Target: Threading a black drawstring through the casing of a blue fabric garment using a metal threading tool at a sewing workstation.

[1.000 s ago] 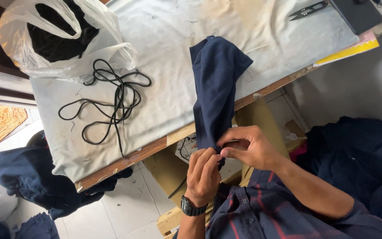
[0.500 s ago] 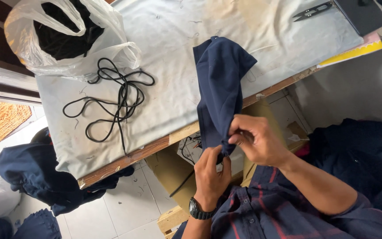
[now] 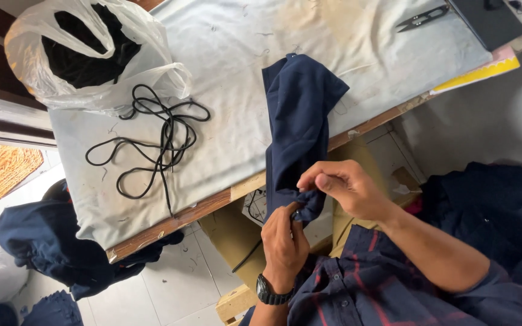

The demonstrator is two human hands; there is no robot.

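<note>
Your right hand (image 3: 348, 187) pinches the bunched end of the navy cloth (image 3: 297, 121); your left hand (image 3: 282, 235) grips it from below, off the table (image 3: 225, 66) edge. Keep both pinches close and the cloth taut. Beyond the cord (image 3: 152, 142), a plastic bag (image 3: 92, 54) holds dark fabric.

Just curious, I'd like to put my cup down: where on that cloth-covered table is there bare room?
Bare cloth lies between the coiled black cord and the navy blue garment, and between the garment and the small metal thread snips. The far left is crowded by the white plastic bag; both hands work off the edge.
</note>
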